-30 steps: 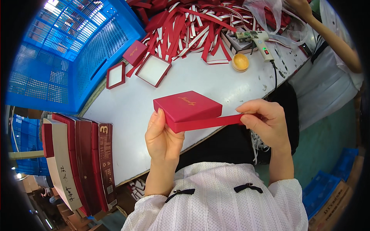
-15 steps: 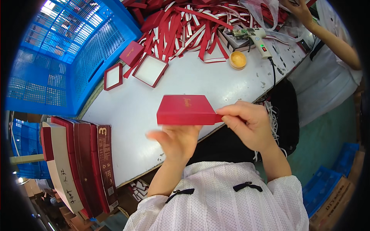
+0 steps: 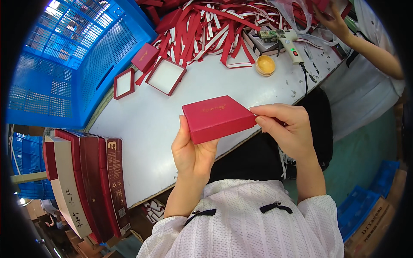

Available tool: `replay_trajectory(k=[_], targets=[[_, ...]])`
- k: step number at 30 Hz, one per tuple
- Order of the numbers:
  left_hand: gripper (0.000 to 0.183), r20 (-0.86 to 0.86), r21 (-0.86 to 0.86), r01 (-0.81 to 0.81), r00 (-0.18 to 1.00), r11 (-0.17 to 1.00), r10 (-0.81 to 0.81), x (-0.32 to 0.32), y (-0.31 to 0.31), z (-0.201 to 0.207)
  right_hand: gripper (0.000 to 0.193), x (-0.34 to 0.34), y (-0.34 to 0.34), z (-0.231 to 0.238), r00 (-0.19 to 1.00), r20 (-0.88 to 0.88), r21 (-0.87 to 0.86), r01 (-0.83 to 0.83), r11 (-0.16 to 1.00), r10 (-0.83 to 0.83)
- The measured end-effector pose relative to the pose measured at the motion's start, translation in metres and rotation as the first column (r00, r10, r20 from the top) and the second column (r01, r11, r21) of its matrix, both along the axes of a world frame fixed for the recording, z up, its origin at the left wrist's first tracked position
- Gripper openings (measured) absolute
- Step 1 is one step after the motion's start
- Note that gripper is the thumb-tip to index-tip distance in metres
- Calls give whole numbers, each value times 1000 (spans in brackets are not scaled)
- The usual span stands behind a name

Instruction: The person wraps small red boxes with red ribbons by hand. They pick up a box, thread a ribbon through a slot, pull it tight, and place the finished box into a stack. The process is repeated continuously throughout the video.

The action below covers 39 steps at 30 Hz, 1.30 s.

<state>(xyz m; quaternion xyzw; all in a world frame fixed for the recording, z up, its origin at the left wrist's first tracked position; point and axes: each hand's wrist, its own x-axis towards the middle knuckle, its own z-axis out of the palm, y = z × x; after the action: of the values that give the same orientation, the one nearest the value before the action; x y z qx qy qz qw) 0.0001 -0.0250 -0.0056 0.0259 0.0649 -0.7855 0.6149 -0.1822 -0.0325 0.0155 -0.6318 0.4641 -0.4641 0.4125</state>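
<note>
A flat red gift box (image 3: 221,120) with gold lettering on its lid is held above the near edge of the table. My left hand (image 3: 193,152) supports it from below, with the thumb up against its left side and the other fingers partly hidden beneath. At the box's right corner, my right hand (image 3: 288,127) pinches a small red tab or ribbon end between thumb and forefinger. Most of that piece is covered by the fingertips. The box is slightly tilted, its front side facing me.
Red and white ribbons (image 3: 206,36) are heaped at the back, beside a heat gun (image 3: 289,43) and a yellow bowl (image 3: 265,65). Open box parts (image 3: 167,77) lie left, near a blue crate (image 3: 94,64). Stacked cartons (image 3: 88,185) stand lower left. Another person's hand (image 3: 335,21) works upper right.
The box has turned and moved slightly right, its right end raised. My left thumb has closed in against its side. My right hand has shifted right and up, still pinching the corner.
</note>
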Motion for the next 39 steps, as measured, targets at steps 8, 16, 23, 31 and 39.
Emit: replay_trajectory(k=[8,16,23,31,39], targets=[[30,254,-234,-90,955,968,150,-22,-1,-13,16,13,10,-1,999,6,-29,37,999,-37],[28,295,-71,-72,951,995,90,-15,-10,-3,15,-7,6,-4,995,-48,-22,90,996,-91],[29,73,24,-42,997,999,40,-11,-2,3,14,1,-2,-4,994,-31,-113,101,988,-105],[34,-43,49,6,999,999,-4,-2,0,-10,25,-7,0,-7,991,16,-33,133,991,-133],[43,-4,-61,329,944,942,-330,-5,-9,-37,21,0,12,-4,975,219,-22,42,999,-36]])
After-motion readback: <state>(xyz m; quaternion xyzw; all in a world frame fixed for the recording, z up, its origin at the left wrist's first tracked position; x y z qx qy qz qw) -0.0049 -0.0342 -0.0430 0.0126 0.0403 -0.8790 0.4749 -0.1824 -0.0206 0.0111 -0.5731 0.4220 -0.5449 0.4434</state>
